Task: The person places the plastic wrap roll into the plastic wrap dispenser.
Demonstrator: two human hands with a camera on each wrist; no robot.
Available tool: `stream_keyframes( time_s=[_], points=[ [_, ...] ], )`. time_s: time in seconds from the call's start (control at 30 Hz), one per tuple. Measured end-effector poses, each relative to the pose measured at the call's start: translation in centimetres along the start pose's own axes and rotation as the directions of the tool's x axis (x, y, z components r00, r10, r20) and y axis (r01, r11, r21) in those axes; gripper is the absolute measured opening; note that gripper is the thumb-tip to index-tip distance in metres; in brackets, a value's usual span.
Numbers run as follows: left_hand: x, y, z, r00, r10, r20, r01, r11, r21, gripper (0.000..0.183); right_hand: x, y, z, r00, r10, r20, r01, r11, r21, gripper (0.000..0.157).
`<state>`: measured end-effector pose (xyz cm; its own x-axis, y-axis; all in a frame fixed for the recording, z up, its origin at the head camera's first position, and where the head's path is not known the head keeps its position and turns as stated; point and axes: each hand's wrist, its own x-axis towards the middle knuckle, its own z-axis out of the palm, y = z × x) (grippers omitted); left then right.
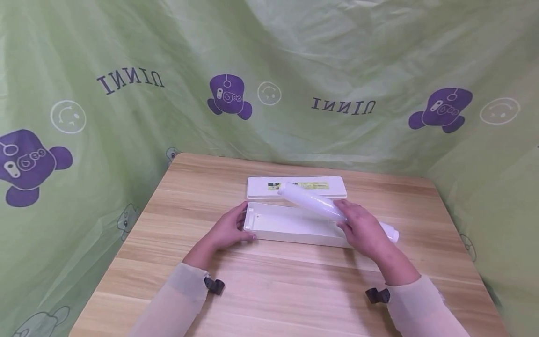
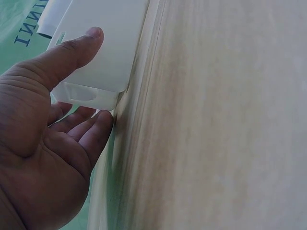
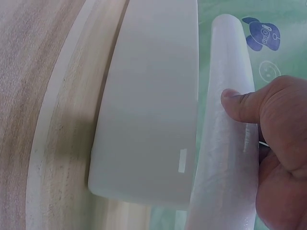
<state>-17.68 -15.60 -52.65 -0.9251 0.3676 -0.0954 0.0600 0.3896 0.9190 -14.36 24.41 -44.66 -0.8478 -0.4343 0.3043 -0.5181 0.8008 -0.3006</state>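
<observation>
A long white plastic box (image 1: 290, 238) stands open-topped on the table, and its inside looks bare where it shows. My left hand (image 1: 228, 229) holds the box's left end, thumb along the front wall and fingers curled at the end, as the left wrist view shows. In my right hand (image 1: 364, 230) is a roll of clear plastic wrap (image 1: 309, 201), gripped around its middle. The roll slants above the box's right part, its left end higher and reaching over the lid (image 1: 255, 187). Seen from the right wrist, the thumb (image 3: 240, 105) presses the film's near side.
Behind the box lies its white lid, with a yellow-green label (image 1: 316, 186) partly covered by the roll. The wood-grain table (image 1: 269, 285) extends in front. A green printed curtain (image 1: 294, 56) hangs around the back and both sides.
</observation>
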Motion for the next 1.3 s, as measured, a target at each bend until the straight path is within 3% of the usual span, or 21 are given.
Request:
stream_keyframes(
  time_s=[0.8, 1.3],
  points=[
    [-0.1, 0.2, 0.0, 1.000, 0.021, 0.000, -0.021, 1.000, 0.013, 0.122, 0.6, -0.7, 0.6, 0.995, -0.092, -0.023, 0.093, 0.996, 0.009, 0.061],
    [0.0, 0.1, 0.0, 1.000, 0.029, -0.001, -0.029, 1.000, -0.008, 0.120, 0.9, -1.2, 1.1, 0.996, -0.087, 0.019, 0.087, 0.996, -0.003, 0.061]
  ],
)
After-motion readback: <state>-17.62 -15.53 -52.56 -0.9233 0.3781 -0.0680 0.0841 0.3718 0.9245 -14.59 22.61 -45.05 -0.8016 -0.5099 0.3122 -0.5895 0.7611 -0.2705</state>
